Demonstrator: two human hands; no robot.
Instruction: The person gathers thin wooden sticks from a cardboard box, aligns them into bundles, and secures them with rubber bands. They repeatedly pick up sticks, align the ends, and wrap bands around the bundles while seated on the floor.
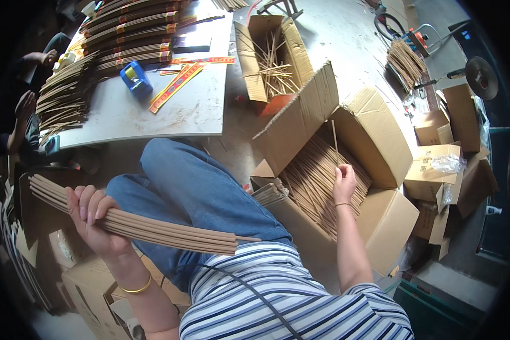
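A: What have your hands got hold of?

B: Your left hand (93, 218) is closed around a bundle of long tan sticks (136, 225). The fingers wrap over the top of it, and the sticks run out past both sides of the hand, across your blue-trousered knee (192, 192).

A: And the right one?

B: Your right hand (344, 182) is pinched shut on a single thin stick (335, 141), which stands nearly upright above the fingers. The hand sits just over the big open cardboard box (379, 141), which is full of loose sticks (317, 181) lying side by side under your wrist.

A: What lies beyond your hands?

B: Ahead of the right hand there is a smaller open box (249, 62) with a scatter of sticks in it. Ahead of the left hand is the grey surface (198, 107). It carries a blue tape dispenser (136, 78), red and yellow paper strips (175, 85) and rows of dark banded packets (133, 28). More tan bundles (65, 93) lie piled at its left edge, where another person's hand (24, 107) is. Well off to the right of your right hand, small cartons (436, 164) are stacked on the floor.
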